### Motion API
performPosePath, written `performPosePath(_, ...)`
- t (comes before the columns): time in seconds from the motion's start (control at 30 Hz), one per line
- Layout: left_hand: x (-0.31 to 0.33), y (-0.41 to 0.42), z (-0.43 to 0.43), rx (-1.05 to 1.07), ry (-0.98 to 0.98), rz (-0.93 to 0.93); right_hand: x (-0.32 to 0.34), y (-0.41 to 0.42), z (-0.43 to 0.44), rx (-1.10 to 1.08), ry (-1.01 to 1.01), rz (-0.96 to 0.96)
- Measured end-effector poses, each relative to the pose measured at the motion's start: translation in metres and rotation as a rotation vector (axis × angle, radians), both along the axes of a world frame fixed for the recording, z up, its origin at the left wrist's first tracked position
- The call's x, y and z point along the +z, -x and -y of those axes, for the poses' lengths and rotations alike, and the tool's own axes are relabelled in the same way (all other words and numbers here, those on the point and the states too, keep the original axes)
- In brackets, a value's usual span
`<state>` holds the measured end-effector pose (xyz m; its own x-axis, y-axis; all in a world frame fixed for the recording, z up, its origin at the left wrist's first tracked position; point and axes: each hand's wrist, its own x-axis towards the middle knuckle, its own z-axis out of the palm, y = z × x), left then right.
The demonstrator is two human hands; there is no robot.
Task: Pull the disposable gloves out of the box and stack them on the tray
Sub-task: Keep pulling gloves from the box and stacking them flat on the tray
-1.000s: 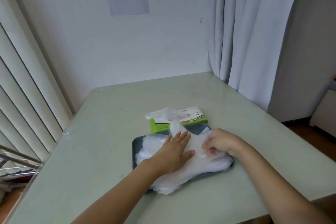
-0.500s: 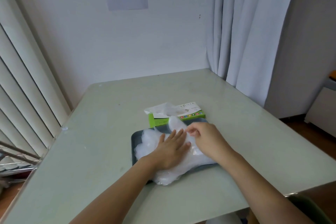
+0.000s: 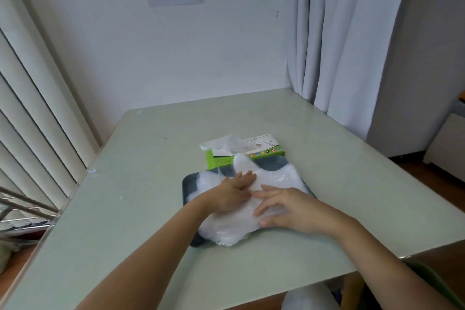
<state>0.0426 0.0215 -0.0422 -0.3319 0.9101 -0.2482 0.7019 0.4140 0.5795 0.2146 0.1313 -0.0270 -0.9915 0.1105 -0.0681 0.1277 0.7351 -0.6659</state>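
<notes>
Both the left hand [image 3: 232,192] and right hand [image 3: 293,207] lie flat on the gloves [image 3: 274,181].

The gloves [image 3: 279,180] hide most of the tray [image 3: 189,186]; the box [image 3: 264,145] print is too small to read.

The right hand [image 3: 292,209] has been relocated. One second earlier it was curled on the gloves at the right side of the tray [image 3: 189,185]. Half a second earlier it was pinching a glove at the far side, near the box [image 3: 268,153]. It is now laid flat, fingers spread, on the near part of the stack of gloves [image 3: 226,233], just beside the left hand [image 3: 232,194]. The top glove [image 3: 281,176] has been spread out toward the far right corner of the tray.
</notes>
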Motion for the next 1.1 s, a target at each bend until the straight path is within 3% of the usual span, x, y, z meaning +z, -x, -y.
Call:
performPosePath(0.13, 0.0, -0.005, -0.001, -0.04, 0.045, -0.104, 0.01, -0.015, 0.008, 0.071, 0.218, 0.105)
performPosePath(0.27, 0.002, -0.015, 0.0, -0.044, 0.046, -0.197, 0.012, -0.002, 0.005, -0.171, 0.282, -0.211)
performPosePath(0.37, 0.003, -0.02, 0.0, -0.069, 0.027, -0.238, -0.001, 0.018, 0.008, -0.244, 0.145, -0.21)
performPosePath(0.53, -0.007, -0.021, 0.011, -0.035, 0.067, -0.383, -0.016, 0.035, 0.003, -0.217, -0.325, 0.138)
performPosePath(0.83, -0.003, 0.006, 0.057, 0.073, 0.262, -0.518, -0.003, 0.037, -0.01, -0.194, -0.407, 0.332)
performPosePath(0.97, 0.016, 0.012, 0.066, 0.097, 0.29, -0.496, 0.02, 0.054, -0.014, -0.315, -0.435, 0.129)
performPosePath(1.1, 0.037, 0.021, 0.064, 0.218, 0.136, -0.382, 0.032, 0.089, -0.009, -0.385, -0.414, -0.14)
